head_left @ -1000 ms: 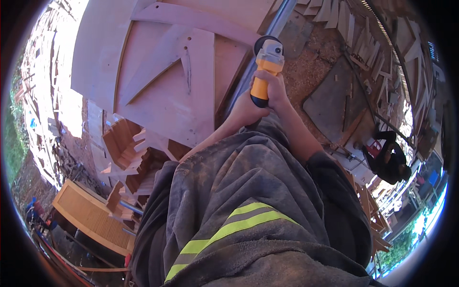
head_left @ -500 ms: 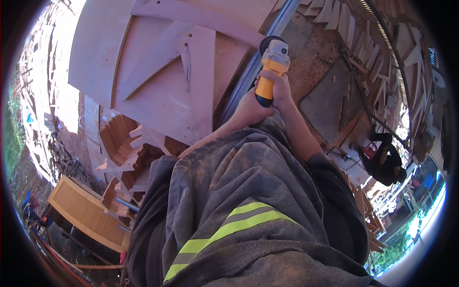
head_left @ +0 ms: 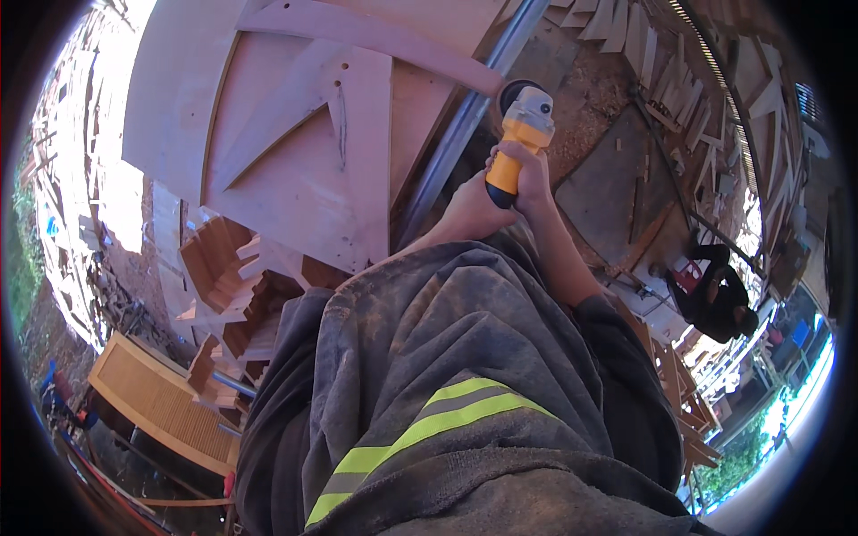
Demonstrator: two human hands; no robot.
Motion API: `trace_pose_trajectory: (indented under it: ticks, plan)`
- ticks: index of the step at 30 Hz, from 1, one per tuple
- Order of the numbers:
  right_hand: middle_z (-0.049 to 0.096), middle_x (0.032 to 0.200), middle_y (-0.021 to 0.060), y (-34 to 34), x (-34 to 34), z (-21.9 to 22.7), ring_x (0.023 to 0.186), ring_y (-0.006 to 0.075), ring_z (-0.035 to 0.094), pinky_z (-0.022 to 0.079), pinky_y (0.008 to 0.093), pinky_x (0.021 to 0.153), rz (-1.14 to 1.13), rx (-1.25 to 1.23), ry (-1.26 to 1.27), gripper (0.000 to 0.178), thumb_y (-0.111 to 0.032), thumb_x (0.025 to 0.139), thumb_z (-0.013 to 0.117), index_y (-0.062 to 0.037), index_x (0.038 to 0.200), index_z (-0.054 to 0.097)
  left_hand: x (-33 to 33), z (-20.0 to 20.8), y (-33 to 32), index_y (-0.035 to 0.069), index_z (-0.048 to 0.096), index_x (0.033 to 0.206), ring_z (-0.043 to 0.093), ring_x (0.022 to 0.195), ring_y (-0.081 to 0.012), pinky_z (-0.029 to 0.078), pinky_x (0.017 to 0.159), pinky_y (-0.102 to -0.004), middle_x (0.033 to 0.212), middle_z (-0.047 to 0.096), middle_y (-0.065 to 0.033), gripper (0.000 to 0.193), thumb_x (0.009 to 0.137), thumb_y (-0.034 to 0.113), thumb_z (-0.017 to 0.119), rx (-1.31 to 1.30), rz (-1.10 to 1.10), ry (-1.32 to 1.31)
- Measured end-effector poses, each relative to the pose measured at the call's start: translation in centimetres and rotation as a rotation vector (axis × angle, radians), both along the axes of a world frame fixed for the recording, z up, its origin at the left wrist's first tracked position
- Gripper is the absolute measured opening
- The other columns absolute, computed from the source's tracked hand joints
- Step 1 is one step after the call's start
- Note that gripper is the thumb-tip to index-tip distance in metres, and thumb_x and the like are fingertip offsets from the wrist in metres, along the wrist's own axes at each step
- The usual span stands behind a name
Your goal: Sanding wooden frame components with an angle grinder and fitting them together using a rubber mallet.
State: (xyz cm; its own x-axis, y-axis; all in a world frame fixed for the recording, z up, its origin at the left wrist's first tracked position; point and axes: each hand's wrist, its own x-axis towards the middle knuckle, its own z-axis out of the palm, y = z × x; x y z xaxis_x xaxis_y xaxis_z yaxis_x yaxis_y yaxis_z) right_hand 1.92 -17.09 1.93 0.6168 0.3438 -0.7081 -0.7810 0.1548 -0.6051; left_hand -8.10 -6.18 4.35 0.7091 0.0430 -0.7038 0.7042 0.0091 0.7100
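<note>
A yellow angle grinder (head_left: 506, 175) with a silver-grey head and a dark round disc (head_left: 520, 93) points away from me. My right hand (head_left: 531, 175) wraps round its yellow body. Against the tool's black rear end, my left hand (head_left: 478, 207) is closed on it from the left and below; part of its fingers is hidden. Beside the disc lies the end of a long curved wooden piece (head_left: 384, 37). Whether disc and wood touch, I cannot tell. This piece rests across other flat cut wooden boards (head_left: 299, 192).
A metal pipe (head_left: 447, 165) runs along the boards' right edge. Stepped brown wooden blocks (head_left: 214, 263) and a slatted wooden panel (head_left: 161, 397) stand at left. Wood strips (head_left: 643, 40) pile up at far right. Another person in dark clothes (head_left: 715, 295) is bent over at right.
The grinder and both my hands have shifted slightly right and nearer to me. The boards appear slightly further left in view. My hold on the tool is the same.
</note>
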Motion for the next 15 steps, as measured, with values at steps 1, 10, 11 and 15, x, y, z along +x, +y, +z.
trace_pose_trajectory:
  ticks: [1,10,11,15]
  plan:
    - [0.07,0.087,0.0119,-0.8,-0.2,0.0,0.072,0.0235,0.071,0.061,0.0374,0.069,-0.018,0.007,0.005,0.029,-0.013,0.087,0.075,0.0011,0.11,0.065,0.0,0.2,-0.4,0.0,0.062,0.131,0.074,0.112,-0.0389,0.057,0.097,-0.045,0.114,0.076,-0.0216,0.073,0.068,0.027,0.087,-0.023,-0.031,0.02]
    - [0.07,0.085,0.0116,2.0,0.3,-0.1,0.072,0.0222,0.071,0.06,0.0366,0.068,0.101,0.03,-0.092,0.027,-0.014,0.087,0.075,0.0024,0.106,0.067,-0.7,0.1,0.8,-0.001,0.065,0.121,0.075,0.097,-0.0298,0.057,0.09,-0.0406,0.103,0.075,-0.0147,0.06,0.068,0.02,0.086,0.058,0.097,-0.043]
    - [0.071,0.085,0.0115,2.9,0.5,-0.3,0.073,0.0219,0.071,0.06,0.0363,0.068,0.118,0.035,-0.092,0.026,-0.013,0.087,0.076,0.0024,0.105,0.067,-0.8,-0.3,1.2,-0.001,0.065,0.12,0.075,0.096,-0.0289,0.057,0.089,-0.04,0.103,0.075,-0.0141,0.059,0.068,0.02,0.086,0.067,0.123,-0.078]
    - [0.071,0.086,0.0122,5.0,0.5,-1.0,0.073,0.0219,0.072,0.06,0.0348,0.07,0.22,0.077,-0.162,0.022,-0.015,0.089,0.075,0.0015,0.102,0.068,-1.0,-1.6,2.5,-0.002,0.065,0.119,0.074,0.097,-0.0259,0.056,0.089,-0.0381,0.103,0.074,-0.0123,0.059,0.068,0.019,0.086,0.008,0.241,-0.126]
